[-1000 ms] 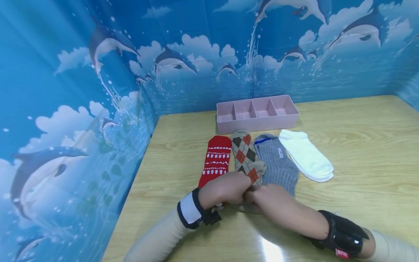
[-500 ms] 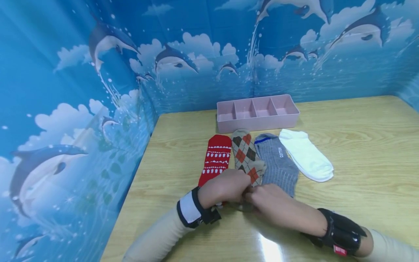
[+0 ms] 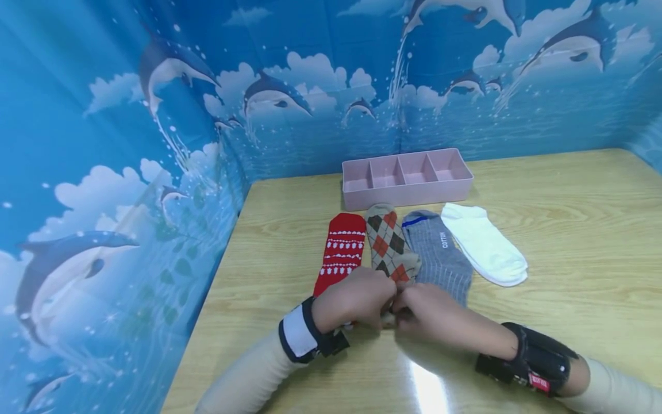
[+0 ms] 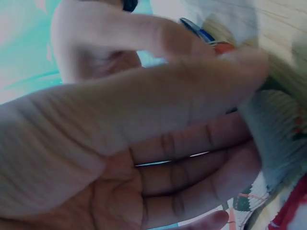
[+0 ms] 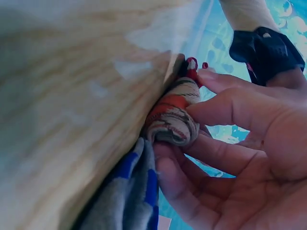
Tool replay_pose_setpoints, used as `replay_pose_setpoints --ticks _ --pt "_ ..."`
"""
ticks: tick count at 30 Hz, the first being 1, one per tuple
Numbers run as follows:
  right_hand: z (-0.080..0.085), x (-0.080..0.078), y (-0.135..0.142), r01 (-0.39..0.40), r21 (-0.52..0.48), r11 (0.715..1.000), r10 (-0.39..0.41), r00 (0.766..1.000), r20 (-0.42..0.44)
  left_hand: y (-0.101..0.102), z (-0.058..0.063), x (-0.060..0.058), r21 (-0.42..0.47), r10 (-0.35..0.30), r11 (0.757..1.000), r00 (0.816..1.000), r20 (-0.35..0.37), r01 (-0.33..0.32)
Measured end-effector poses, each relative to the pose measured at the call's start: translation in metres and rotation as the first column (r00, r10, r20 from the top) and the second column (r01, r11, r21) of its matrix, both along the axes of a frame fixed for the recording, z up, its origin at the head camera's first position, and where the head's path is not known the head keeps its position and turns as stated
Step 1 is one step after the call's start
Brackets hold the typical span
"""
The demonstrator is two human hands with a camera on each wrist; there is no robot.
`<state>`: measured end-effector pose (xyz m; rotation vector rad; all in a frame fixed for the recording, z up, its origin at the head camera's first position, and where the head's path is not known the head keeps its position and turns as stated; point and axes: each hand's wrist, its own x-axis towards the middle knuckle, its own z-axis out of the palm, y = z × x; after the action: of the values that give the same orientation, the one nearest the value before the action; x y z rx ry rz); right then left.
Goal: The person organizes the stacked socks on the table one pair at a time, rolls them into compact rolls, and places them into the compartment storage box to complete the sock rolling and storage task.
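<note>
An argyle sock (image 3: 384, 238) in beige, brown and orange lies flat on the table, its far end towards the pink box. Its near end is rolled into a small coil (image 5: 173, 117), seen in the right wrist view. My left hand (image 3: 358, 296) pinches the left side of this coil, with thumb and fingers bent round it. From the right, my right hand (image 3: 439, 316) pinches the coil between thumb and fingers. In the head view the two hands meet and cover most of the roll. The left forearm lies beside the near end of a red patterned sock (image 3: 343, 250).
A grey sock (image 3: 439, 259) with a blue stripe lies just right of the argyle one, and a white sock (image 3: 486, 244) beyond it. Behind them stands a pink box (image 3: 408, 196) with several compartments. A dolphin-print curtain (image 3: 320, 126) borders the wooden table (image 3: 579, 230).
My right hand has shifted slightly up and its wrist has turned a little. The sock's near end shows closer in under the hands. The left hand has hardly moved.
</note>
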<state>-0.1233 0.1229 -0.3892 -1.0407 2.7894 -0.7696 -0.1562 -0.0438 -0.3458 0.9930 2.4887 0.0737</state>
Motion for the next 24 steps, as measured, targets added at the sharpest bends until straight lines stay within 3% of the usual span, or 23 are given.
replay_pose_setpoints --ticks 3,7,15,21,24 --pt "0.001 -0.002 0.002 0.014 -0.009 1.000 -0.014 1.000 0.025 0.001 -0.002 -0.001 -0.007 0.019 1.000 1.000 0.010 -0.019" --pt "0.003 -0.003 0.003 0.029 0.006 1.000 -0.029 0.999 -0.015 0.000 -0.003 -0.005 -0.004 0.054 0.999 0.997 0.053 -0.054" --pt "0.005 -0.005 -0.001 0.108 -0.015 0.994 -0.109 0.994 -0.015 -0.003 -0.003 -0.012 0.002 0.026 1.000 0.999 0.045 -0.026" --pt "0.005 0.001 -0.004 0.088 0.050 0.995 -0.079 0.983 -0.166 -0.005 -0.003 -0.015 -0.008 0.080 0.997 0.993 0.085 -0.080" --pt "0.003 0.006 -0.007 0.091 0.109 0.990 -0.061 0.966 -0.251 -0.006 -0.004 -0.016 -0.040 0.060 0.998 0.996 0.064 -0.057"
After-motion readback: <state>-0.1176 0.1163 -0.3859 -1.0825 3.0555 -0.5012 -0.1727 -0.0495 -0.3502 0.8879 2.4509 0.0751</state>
